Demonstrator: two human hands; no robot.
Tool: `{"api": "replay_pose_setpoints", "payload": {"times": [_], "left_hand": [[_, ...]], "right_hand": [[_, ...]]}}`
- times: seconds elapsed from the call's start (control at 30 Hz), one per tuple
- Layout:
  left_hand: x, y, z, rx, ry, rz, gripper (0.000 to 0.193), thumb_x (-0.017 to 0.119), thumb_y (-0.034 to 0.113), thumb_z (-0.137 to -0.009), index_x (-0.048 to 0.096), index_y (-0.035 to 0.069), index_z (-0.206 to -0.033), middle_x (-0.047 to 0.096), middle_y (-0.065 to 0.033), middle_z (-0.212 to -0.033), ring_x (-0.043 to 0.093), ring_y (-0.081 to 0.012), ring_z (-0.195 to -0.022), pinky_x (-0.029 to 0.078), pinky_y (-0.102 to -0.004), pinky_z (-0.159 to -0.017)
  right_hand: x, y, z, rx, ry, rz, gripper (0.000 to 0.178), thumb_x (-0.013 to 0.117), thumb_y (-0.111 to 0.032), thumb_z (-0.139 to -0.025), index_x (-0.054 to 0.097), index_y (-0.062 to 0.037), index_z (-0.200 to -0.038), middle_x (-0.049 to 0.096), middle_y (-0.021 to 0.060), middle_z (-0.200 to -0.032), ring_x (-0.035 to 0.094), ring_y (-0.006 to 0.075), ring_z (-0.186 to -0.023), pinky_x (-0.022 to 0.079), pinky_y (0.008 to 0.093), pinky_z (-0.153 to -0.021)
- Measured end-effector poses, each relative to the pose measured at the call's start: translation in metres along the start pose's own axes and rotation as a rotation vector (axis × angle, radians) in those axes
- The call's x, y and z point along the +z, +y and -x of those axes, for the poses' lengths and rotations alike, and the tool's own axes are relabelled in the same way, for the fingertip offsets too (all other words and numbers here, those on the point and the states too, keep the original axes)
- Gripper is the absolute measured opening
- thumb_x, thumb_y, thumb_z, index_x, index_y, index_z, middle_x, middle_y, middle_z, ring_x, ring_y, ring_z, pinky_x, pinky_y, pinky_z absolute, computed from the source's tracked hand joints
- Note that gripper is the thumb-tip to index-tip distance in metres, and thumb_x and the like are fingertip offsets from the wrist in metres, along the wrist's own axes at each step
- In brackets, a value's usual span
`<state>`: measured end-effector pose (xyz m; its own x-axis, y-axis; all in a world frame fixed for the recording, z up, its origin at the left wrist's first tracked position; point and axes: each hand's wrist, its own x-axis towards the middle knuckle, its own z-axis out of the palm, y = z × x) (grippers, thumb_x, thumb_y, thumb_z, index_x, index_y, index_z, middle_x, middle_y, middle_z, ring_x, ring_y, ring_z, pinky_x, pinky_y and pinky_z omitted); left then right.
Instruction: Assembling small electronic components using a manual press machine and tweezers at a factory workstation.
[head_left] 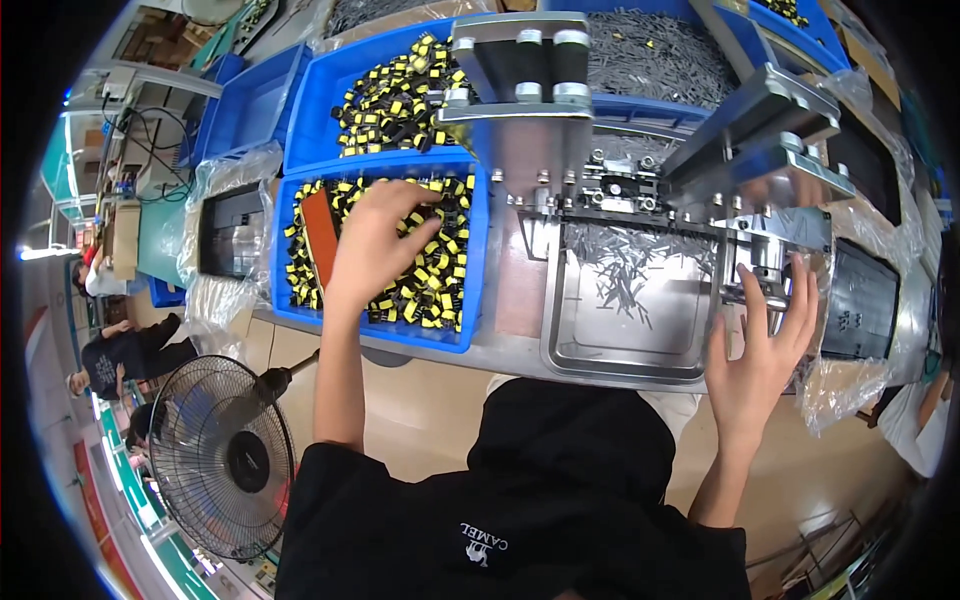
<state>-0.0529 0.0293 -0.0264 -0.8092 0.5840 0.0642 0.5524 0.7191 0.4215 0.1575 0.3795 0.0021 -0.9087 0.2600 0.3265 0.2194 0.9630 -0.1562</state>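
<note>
Down at the front edge of the workbench (520, 352), the left hand (372, 250) reaches into a blue bin (477, 270) filled with small yellow-and-black components (430, 285); its fingers curl down into the pile near the bin's far edge, closing on some of the parts, though exactly what they grip is hidden beneath the hand. A flat orange-brown piece (320, 238) lies in the same bin, just left of the wrist. Behind it stands a second blue bin (315, 110) with more of the same components, and left of that another blue bin (245, 105). The right hand (762, 362) is open, fingers spread and upright, holding nothing, its fingertips touching the metal fixture (770, 262) at the right end of the bench. Between the two hands sits a shallow steel tray (620, 345) strewn with thin grey pins (625, 262). A black floor fan (222, 458) stands below the bench, to the person's left.
</note>
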Motion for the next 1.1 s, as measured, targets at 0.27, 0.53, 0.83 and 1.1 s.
{"api": "replay_pose_setpoints", "payload": {"times": [0.27, 0.53, 0.83, 1.1], "left_hand": [[0.021, -0.007, 0.015, 0.017, -0.086, 0.001, 0.03, 0.078, 0.007, -0.081, 0.073, 0.006, -0.11, 0.068, -0.0098, -0.113, 0.062, -0.0325, -0.109, 0.047, -0.044, -0.097], [0.02, 0.001, 0.026, -0.138, 0.006, 0.359, 0.028, 0.069, -0.007, -0.084, 0.066, 0.002, -0.11, 0.067, -0.0092, -0.111, 0.069, -0.0218, -0.097, 0.055, -0.0341, -0.086], [0.019, 0.027, 0.034, -0.291, 0.115, 1.268, 0.029, 0.057, -0.019, -0.088, 0.062, -0.007, -0.114, 0.059, -0.0133, -0.122, 0.069, -0.0212, -0.098, 0.058, -0.0335, -0.09], [0.022, 0.036, 0.043, -0.383, 0.044, 1.466, 0.015, 0.064, 0.005, -0.098, 0.068, -0.005, -0.108, 0.064, -0.0169, -0.12, 0.066, -0.024, -0.099, 0.052, -0.037, -0.087]], "right_hand": [[0.02, -0.005, 0.013, 0.124, -0.001, -0.006, 0.068, 0.076, 0.006, -0.074, 0.057, -0.0113, -0.136, 0.023, 0.0224, -0.163, 0.03, 0.0482, -0.147, 0.046, 0.0501, -0.109], [0.027, -0.008, 0.013, 0.294, 0.052, -0.094, 0.074, 0.074, 0.003, -0.068, 0.046, -0.0062, -0.136, 0.026, 0.0247, -0.155, 0.04, 0.0476, -0.138, 0.053, 0.0485, -0.099], [0.024, 0.001, 0.01, 0.374, 0.066, -0.338, 0.071, 0.069, -0.001, -0.068, 0.046, -0.006, -0.134, 0.033, 0.0236, -0.148, 0.035, 0.0443, -0.14, 0.032, 0.0469, -0.117], [0.023, 0.005, 0.011, 0.351, 0.048, -0.339, 0.071, 0.07, -0.001, -0.066, 0.045, -0.0042, -0.132, 0.036, 0.0215, -0.144, 0.04, 0.042, -0.137, 0.035, 0.0474, -0.115]]}}
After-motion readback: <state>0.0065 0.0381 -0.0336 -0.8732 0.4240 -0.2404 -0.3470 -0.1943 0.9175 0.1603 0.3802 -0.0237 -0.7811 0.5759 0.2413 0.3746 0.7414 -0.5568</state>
